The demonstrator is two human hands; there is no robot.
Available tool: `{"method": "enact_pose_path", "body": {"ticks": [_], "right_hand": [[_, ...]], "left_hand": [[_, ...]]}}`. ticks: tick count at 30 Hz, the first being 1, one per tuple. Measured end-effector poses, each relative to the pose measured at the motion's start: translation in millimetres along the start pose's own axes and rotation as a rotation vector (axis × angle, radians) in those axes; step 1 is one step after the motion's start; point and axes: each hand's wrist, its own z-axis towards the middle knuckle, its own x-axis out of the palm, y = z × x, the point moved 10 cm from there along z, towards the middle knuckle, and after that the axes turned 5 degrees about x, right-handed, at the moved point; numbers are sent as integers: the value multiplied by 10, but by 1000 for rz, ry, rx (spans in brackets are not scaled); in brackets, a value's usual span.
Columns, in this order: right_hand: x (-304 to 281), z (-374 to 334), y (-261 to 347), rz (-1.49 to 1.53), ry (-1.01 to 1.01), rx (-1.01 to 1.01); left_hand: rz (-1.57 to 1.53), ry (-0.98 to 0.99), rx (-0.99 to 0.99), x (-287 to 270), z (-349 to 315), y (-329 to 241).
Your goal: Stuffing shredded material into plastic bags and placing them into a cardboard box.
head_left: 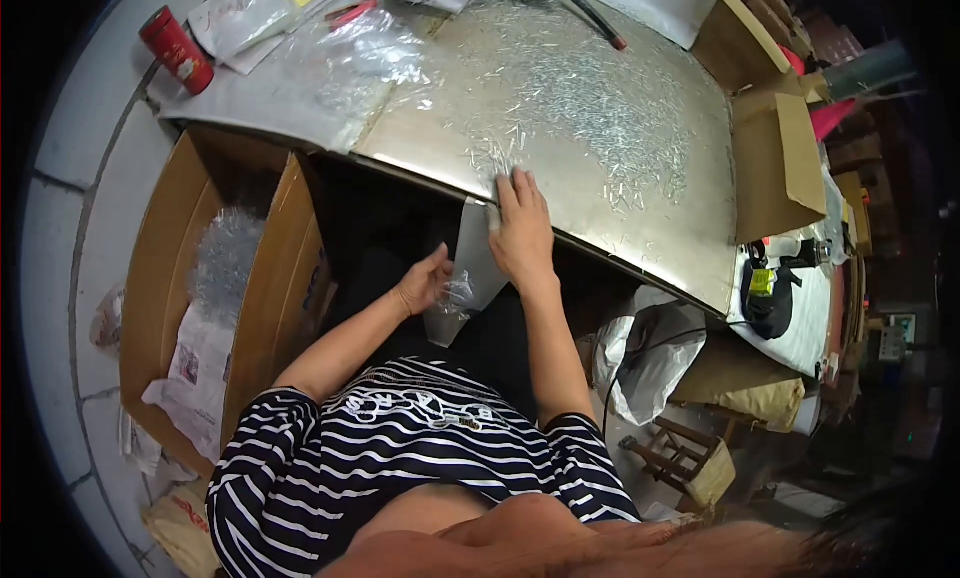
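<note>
My right hand [522, 230] lies at the near edge of the metal-topped table [440, 148], palm down with fingers stretched out. Its fingertips touch the edge of a scatter of short, thin, shiny metal pins [497, 158]. From the table edge beside it, a pale translucent chute or sheet [478, 243] slopes down toward my lap. Around its lower part is a clear plastic bag [457, 293]. With curled fingers, my left hand [428, 280] grips this bag at its left side; some fingertips are hidden behind the plastic.
A larger spread of pins [610, 108] covers the table's middle. Behind lies a dark, red-tipped tool [600, 23]. A red can [176, 50] stands far left. An open cardboard box [272, 248] holds shiny pins on my left; a white sack [650, 363] and wooden stool [685, 458] are right.
</note>
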Motion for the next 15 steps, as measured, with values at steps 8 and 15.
{"method": "enact_pose_path", "body": {"ticks": [8, 15], "right_hand": [[-631, -548, -15, 236, 7, 88], [-402, -1013, -187, 454, 77, 252]], "left_hand": [[-154, 7, -221, 55, -27, 266], [-2, 388, -95, 664, -300, 196]]}}
